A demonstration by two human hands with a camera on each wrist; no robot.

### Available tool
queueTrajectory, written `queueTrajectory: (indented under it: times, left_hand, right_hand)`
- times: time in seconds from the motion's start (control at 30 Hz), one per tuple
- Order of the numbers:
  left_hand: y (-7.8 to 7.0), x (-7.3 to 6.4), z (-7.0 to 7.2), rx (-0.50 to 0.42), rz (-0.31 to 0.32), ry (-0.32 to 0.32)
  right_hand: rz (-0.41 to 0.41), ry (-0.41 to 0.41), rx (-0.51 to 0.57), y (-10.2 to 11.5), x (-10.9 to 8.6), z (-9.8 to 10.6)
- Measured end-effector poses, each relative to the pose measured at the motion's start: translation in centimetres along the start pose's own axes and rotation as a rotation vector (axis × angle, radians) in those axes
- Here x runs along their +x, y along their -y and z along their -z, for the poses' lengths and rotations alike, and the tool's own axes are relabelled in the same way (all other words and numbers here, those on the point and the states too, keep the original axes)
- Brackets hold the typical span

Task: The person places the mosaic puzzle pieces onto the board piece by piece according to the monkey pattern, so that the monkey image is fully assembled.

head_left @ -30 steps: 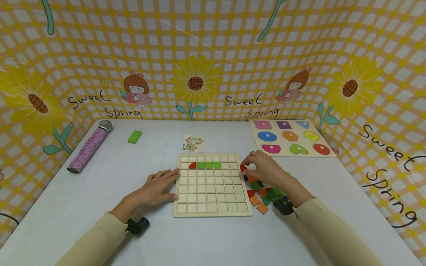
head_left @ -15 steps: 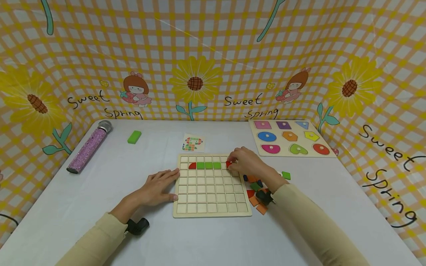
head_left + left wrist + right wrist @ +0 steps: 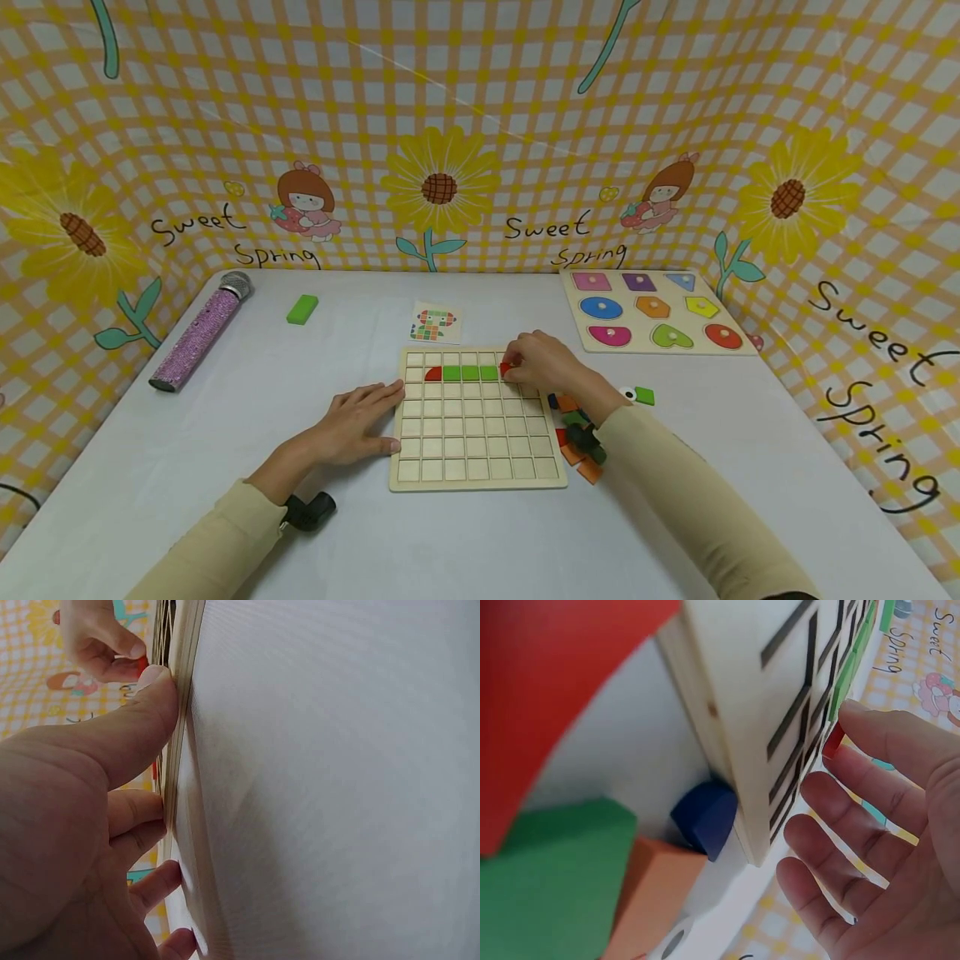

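A wooden grid board (image 3: 476,472) lies in front of me. Its second row holds a red rounded piece (image 3: 433,374) followed by three green squares (image 3: 470,373). My right hand (image 3: 549,367) pinches a small red piece (image 3: 834,741) between thumb and fingertips, at the cell just right of the green squares. Whether that piece is down in its cell is hidden by the fingers. Along the board's left edge, my left hand (image 3: 352,427) rests with thumb and fingertips touching the rim, fingers spread apart.
Loose orange, red, green and blue pieces (image 3: 589,472) lie right of the board, partly under the right wrist. A pattern card (image 3: 437,323) sits behind it. Farther off are a shape puzzle (image 3: 626,321), a green block (image 3: 302,309) and a glittery microphone (image 3: 201,333).
My right hand has carried the red piece leftward from beside the board's right edge to the cell beside the green squares. The left hand has stayed put.
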State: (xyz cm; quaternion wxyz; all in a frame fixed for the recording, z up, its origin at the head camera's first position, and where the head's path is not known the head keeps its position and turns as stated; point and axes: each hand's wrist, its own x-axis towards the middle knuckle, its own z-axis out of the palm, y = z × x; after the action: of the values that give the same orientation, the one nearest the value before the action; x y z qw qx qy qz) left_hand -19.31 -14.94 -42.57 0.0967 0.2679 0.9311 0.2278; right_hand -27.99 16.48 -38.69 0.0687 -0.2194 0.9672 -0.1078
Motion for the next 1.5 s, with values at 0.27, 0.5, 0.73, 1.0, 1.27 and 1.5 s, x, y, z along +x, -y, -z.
queueTrajectory:
  times: [0.27, 0.5, 0.73, 1.0, 1.27, 1.5]
  left_hand:
    - [0.0, 0.0, 0.0, 0.0, 0.0, 0.001]
    - [0.0, -0.1, 0.0, 0.008, 0.005, 0.001]
    - [0.0, -0.1, 0.0, 0.009, 0.001, 0.0]
    - [0.1, -0.1, 0.0, 0.009, 0.0, 0.002]
    - [-0.1, -0.1, 0.1, 0.008, 0.002, 0.004]
    - [-0.1, -0.1, 0.1, 0.001, 0.001, 0.005]
  right_hand:
    - [0.011, -0.01, -0.027, 0.0, 0.1, -0.5]
    - [0.039, -0.024, -0.043, -0.1, 0.2, -0.7]
    - [0.031, -0.024, -0.071, 0.0, 0.1, -0.9]
    - [0.018, -0.027, -0.022, -0.1, -0.1, -0.8]
    - [0.0, -0.048, 0.081, 0.0, -1.6, 0.8]
    - [0.045, -0.12, 0.092, -0.3, -3.6, 2.6]
